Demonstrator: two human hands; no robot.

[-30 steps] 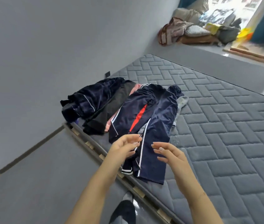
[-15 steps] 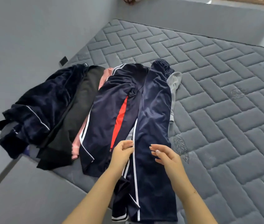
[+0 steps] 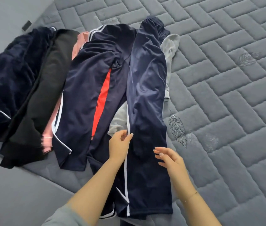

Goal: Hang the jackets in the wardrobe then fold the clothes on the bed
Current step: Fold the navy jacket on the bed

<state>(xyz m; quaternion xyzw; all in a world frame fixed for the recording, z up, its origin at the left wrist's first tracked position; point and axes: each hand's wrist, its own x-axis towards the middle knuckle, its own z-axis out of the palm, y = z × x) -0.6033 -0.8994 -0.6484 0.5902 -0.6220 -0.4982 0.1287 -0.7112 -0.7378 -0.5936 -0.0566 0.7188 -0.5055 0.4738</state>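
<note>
From the head view, a grey quilted bed (image 3: 226, 95) carries a row of clothes: dark velvet jacket (image 3: 6, 75), black garment (image 3: 44, 88), pink piece (image 3: 47, 142), navy trousers with red panel (image 3: 86, 95), grey top (image 3: 169, 48). Navy pants (image 3: 147, 98), shiny with a white side stripe, lie lengthwise on top. The left hand (image 3: 119, 145) pinches their striped edge; the right hand (image 3: 169, 159) hovers beside, fingers loosely spread.
</note>
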